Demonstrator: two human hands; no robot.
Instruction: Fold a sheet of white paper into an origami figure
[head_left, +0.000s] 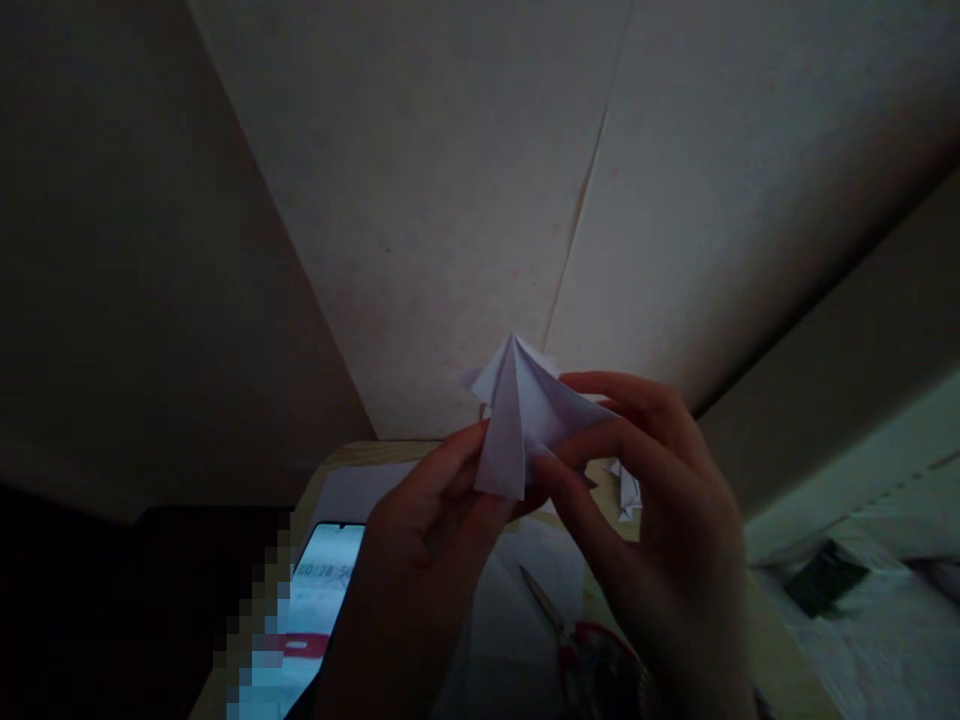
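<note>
A white folded paper piece [504, 430], pleated and coming to a point at its top, is held up above the small table. My left hand [427, 540] grips its lower left edge, with the thumb beneath the front flap. On the other side, my right hand [660, 500] pinches the right part of the paper between thumb and fingers; some fingertips are hidden behind it. Below the hands lie scissors [551, 610] with red handles, on white paper sheets [510, 600]. Another small folded paper piece [628, 492] rests behind my right hand.
A lit phone [322, 590] lies at the table's left, partly covered by my left arm. The wooden table [360, 453] stands against a pale wall [450, 220] with a seam. At the lower right are a white plastic-looking bag [885, 640] and a dark green item [829, 578].
</note>
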